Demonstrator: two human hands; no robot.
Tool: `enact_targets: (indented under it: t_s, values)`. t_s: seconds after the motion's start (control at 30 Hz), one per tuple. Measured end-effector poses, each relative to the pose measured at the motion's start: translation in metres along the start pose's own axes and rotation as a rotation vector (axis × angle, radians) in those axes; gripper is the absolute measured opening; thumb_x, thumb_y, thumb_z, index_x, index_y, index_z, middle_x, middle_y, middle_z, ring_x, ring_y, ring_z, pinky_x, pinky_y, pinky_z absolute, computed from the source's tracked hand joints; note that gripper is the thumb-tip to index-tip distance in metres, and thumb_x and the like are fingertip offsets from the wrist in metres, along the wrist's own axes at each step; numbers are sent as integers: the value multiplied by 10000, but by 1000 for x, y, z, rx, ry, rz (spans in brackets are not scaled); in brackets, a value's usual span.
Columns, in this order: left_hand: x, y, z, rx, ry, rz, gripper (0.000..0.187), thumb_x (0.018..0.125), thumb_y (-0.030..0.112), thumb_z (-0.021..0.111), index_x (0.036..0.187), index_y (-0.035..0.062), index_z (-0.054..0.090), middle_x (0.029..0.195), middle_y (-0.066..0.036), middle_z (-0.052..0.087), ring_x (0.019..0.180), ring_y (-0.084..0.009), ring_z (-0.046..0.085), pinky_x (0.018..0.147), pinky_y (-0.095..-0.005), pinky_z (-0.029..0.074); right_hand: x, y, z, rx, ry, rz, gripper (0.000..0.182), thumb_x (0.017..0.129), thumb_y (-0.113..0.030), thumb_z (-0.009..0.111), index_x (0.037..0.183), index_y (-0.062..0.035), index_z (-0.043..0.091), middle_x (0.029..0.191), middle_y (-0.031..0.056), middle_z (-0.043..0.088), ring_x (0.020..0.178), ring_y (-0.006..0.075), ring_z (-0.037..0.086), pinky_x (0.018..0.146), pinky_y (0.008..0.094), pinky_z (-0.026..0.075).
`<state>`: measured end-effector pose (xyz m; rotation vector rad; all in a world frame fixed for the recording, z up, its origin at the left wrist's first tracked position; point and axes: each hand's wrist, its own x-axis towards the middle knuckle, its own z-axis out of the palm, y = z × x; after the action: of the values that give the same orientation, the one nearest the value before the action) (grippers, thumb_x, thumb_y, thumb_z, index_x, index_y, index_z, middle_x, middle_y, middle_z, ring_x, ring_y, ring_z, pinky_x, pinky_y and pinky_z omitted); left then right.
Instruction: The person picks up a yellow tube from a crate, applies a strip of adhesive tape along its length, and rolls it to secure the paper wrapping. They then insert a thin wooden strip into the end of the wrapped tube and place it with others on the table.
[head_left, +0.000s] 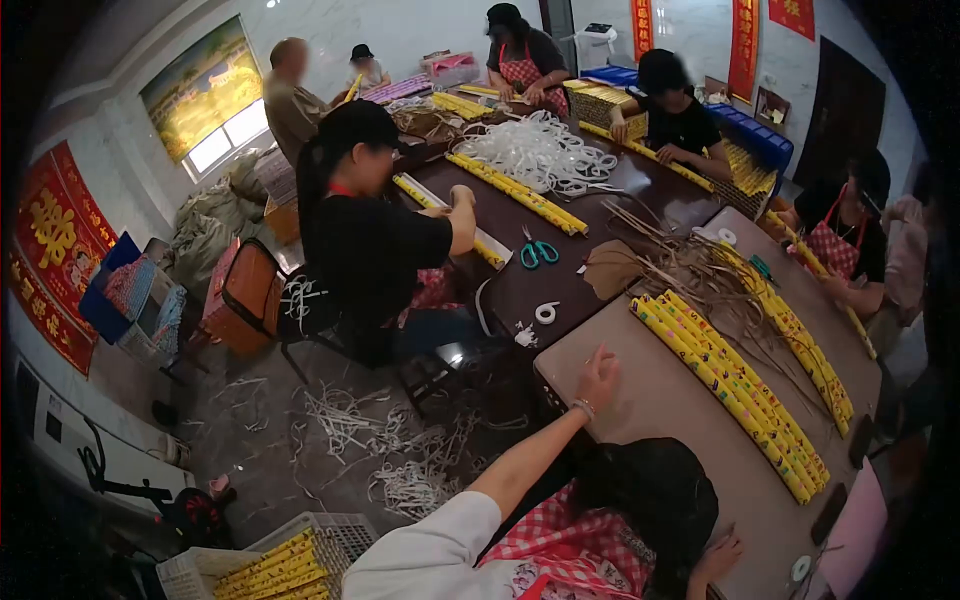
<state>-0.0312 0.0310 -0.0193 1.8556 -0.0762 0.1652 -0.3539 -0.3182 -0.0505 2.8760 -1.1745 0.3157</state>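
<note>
Neither of my own hands can be made out in the head view. Closest to me, a person in a white sleeve and checked apron (pixel 580 545) leans at the table, seen from above. That person's bare hand (pixel 600 378) rests on the tabletop with no object visible in it; the other hand (pixel 722 553) is at the table edge, partly hidden by the head. Yellow patterned strips (pixel 725 395) lie side by side on the brown table (pixel 640 420). More yellow strips (pixel 790 330) lie beyond them, beside dry brown strands (pixel 690 275).
Teal-handled scissors (pixel 538 254) and a white tape roll (pixel 546 313) lie on the dark table. White strips (pixel 535 152) are heaped farther back. Several people work around it. A crate (pixel 340 535) with yellow strips stands on the floor, near scattered white scraps (pixel 350 415).
</note>
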Motion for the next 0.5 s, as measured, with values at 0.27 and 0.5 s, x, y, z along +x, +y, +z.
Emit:
enact_targets:
  t_s: [0.27, 0.5]
  values:
    - [-218, -38, -43, 364, 168, -171, 591, 923, 378, 476, 1406, 76, 316, 1356, -183, 379, 1255, -362, 357, 1023, -496, 301, 4, -17, -28, 66, -101, 67, 355, 971, -214, 372, 1280, -92, 499, 1085, 147, 520, 990, 316, 507, 844, 413, 409]
    - [-269, -61, -44, 948, -481, -384, 727, 869, 518, 431, 1457, 154, 208, 1501, -189, 164, 1361, -413, 182, 1018, -622, 237, -22, -67, -87, 673, -145, -603, 860, 783, -509, 648, 1462, -219, 208, 1517, 136, 138, 1386, 382, 120, 1061, 622, 124]
